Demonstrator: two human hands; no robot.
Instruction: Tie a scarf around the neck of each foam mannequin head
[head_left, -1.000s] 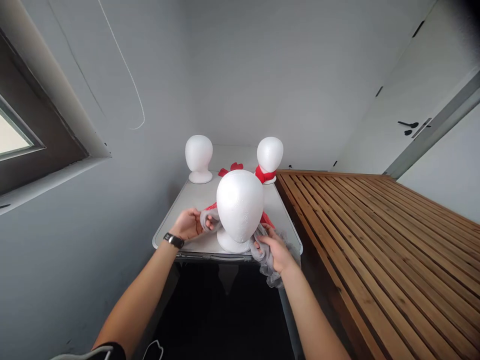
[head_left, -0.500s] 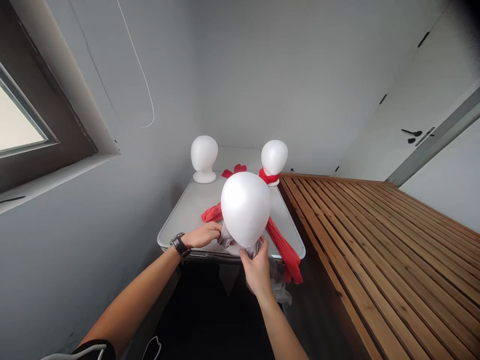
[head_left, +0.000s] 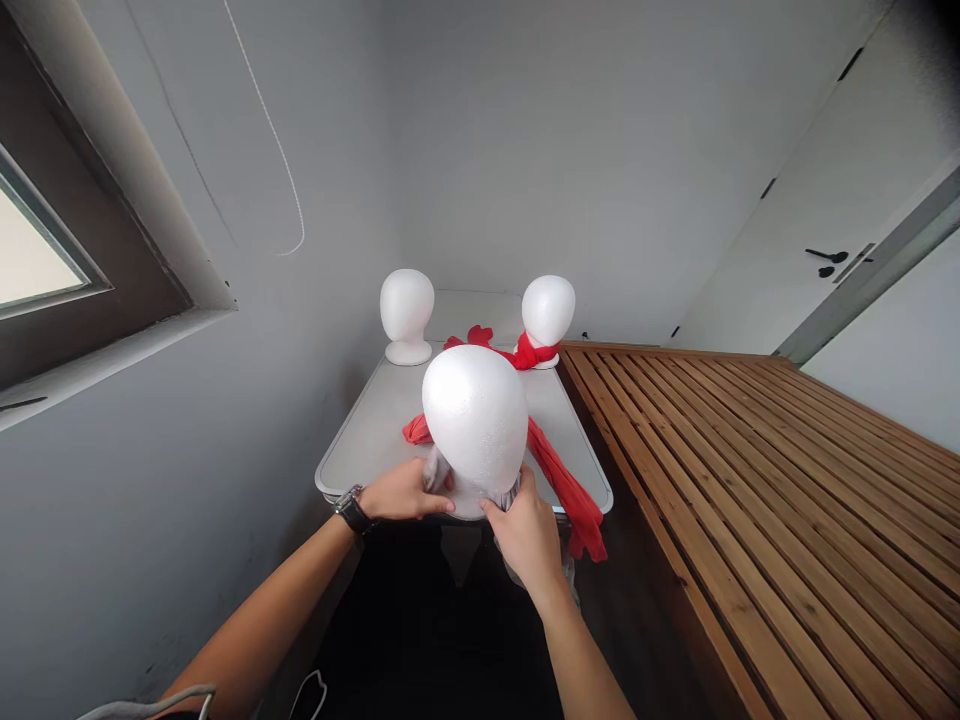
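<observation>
A white foam mannequin head (head_left: 476, 415) stands at the table's near edge, tilted slightly. A thin grey scarf (head_left: 435, 470) goes around its neck, partly hidden by the head; some grey cloth hangs below the edge at right. My left hand (head_left: 401, 490), wearing a black watch, is closed on the scarf at the neck's left side, its thumb stretched along the front of the base. On the right side, my right hand (head_left: 529, 525) grips the bunched scarf, thumb at the front of the neck. Behind the head, a red scarf (head_left: 562, 480) lies across the table and hangs off its edge.
On the light grey table (head_left: 360, 440), a bare foam head (head_left: 407, 310) stands at back left. Another foam head (head_left: 548, 308) at back right wears a red scarf (head_left: 534, 352). A slatted wooden bench (head_left: 735, 480) runs along the right; a wall is on the left.
The near head has shifted slightly left and tilted. My left hand has come lower and closer in, its thumb now reaching across the base. My right hand keeps its grip at the neck.
</observation>
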